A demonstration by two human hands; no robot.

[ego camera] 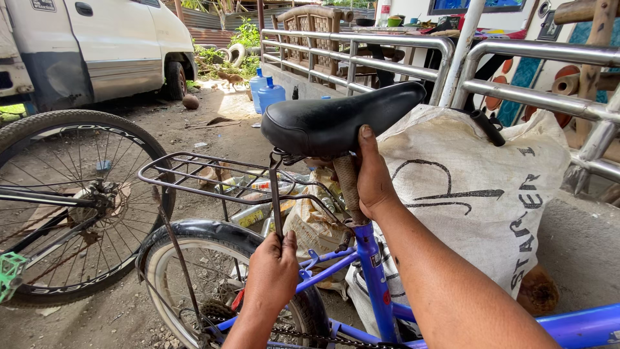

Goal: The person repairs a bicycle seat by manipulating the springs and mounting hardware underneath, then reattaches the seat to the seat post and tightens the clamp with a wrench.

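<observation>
Right hand (pixel 374 178) clamped on the rusty seat post (pixel 349 187) under the black padded saddle (pixel 332 123); left hand (pixel 271 274) pinches the thin dark rack strut (pixel 276 200). A sudden saddle drop could trap those fingers.

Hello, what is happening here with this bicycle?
A person is working on a blue bicycle. The right hand grips the rusty seat post just under the black saddle. The left hand holds a thin metal strut of the rear rack, above the rear wheel. A white sack lies behind.
</observation>
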